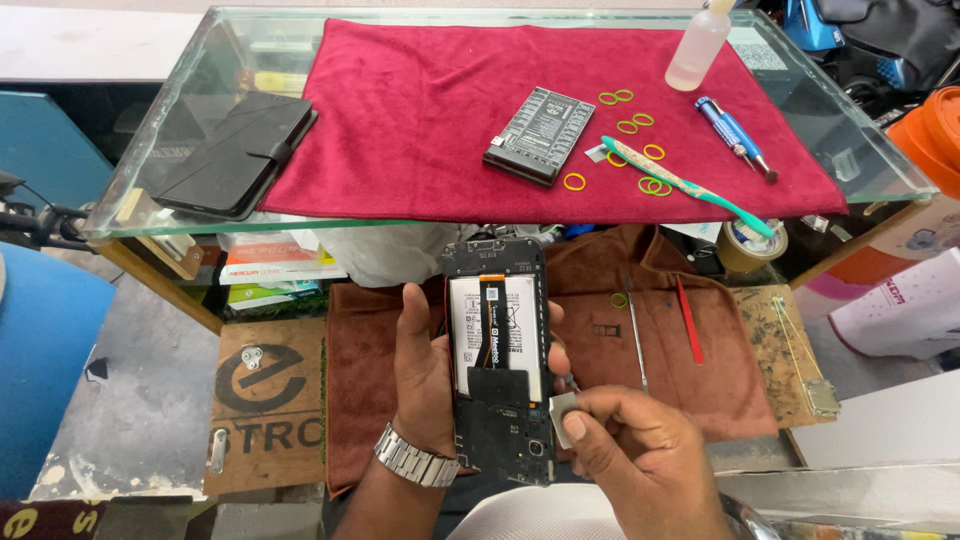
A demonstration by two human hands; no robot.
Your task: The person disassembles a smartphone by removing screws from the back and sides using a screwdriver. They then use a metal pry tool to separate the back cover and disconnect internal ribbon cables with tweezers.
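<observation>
Head view: an opened black smartphone (497,360), long axis upright, was clasped by the left hand (425,375); just right, a small grey metal piece (562,417) was pinched by the right hand (640,450).

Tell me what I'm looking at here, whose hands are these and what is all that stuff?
The picture comes from a camera worn on a person's head, looking down at their own bare hands. The left hand, with a metal wristwatch, holds an opened black phone with its back cover off, so the white battery shows. The right hand pinches a small grey metal piece beside the phone. Above is a glass table covered with a dark red cloth. On the cloth lie a black battery-like block, green and yellow rubber rings, a green toothbrush, a blue pen-shaped tool and a clear plastic bottle.
</observation>
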